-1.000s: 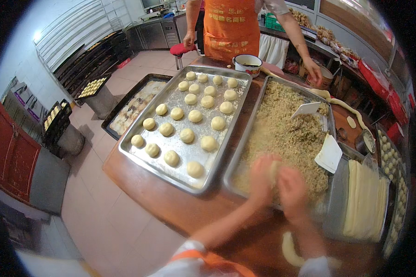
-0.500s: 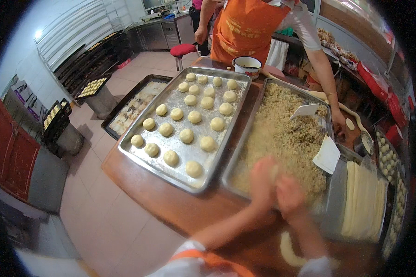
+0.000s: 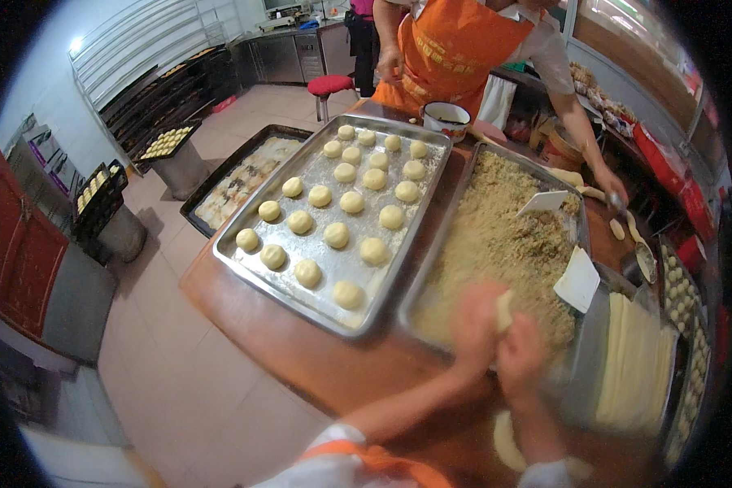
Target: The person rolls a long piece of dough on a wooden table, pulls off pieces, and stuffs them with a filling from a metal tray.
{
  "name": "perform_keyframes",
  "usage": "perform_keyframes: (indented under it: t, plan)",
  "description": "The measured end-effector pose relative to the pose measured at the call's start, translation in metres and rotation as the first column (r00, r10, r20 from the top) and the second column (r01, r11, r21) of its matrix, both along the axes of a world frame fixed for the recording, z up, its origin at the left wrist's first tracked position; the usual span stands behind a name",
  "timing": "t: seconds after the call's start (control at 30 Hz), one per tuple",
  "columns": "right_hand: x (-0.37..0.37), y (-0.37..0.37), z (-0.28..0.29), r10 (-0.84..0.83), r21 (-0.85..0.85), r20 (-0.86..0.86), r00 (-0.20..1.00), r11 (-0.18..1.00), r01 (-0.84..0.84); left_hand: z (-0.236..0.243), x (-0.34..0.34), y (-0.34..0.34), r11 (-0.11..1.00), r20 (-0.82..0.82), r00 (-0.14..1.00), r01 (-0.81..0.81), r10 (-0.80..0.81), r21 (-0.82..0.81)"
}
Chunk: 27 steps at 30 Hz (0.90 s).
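Note:
Over the near end of a metal tray [image 3: 420, 327] of crumbly brown filling [image 3: 496, 220], my hands come together around a piece of pale dough [image 3: 504, 311]. My left hand [image 3: 475, 319] is curled against one side of it, and my right hand [image 3: 521, 348] presses from the other. Motion blurs both. Two white scrapers, one [image 3: 542, 202] farther off and one [image 3: 577, 280] nearer, are in the filling tray. A curved strip of dough [image 3: 507, 442] lies on the table beside my right forearm. To the left, a large tray [image 3: 354, 325] carries several round dough balls [image 3: 336, 235].
Across the table a person in an orange apron [image 3: 447, 49] reaches down with one hand [image 3: 610, 185] near dough pieces. An enamel pot [image 3: 446, 122] stands by the trays. Right of me lie stacked dough sheets [image 3: 636, 358] and trays of small dough pieces [image 3: 681, 293]. A dark baking pan [image 3: 240, 175] sits at left.
My hands have shifted slightly up and right, and the dough piece between them shows more plainly. The other person's reaching hand has moved up a little and now holds something shiny.

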State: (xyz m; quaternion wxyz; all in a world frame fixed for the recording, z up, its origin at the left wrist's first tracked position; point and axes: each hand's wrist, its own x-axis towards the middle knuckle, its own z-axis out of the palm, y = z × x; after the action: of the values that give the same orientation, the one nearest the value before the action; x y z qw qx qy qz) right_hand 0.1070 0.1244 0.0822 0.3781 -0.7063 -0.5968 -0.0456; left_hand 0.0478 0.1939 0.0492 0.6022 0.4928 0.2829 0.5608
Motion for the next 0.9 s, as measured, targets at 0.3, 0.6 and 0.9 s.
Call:
perform_keyframes:
  t: [0.3, 0.6, 0.9]
  plan:
    - [0.015, 0.02, 0.021, 0.125, -0.045, -0.768, 0.628, 0.968, -0.247, 0.007, -0.014, 0.024, 0.996, 0.174, 0.984, 0.024, -0.038, 0.084]
    - [0.01, 0.042, 0.005, 0.196, 0.005, -0.86, 0.471, 0.926, -0.376, 0.02, -0.031, 0.019, 0.626, 0.549, 0.802, 0.557, -0.235, -0.546]
    - [-0.004, 0.034, 0.001, 0.257, -0.01, -0.765, 0.591, 0.912, -0.409, -0.003, -0.046, 0.021, 0.766, 0.338, 0.845, 0.524, -0.414, -0.372]
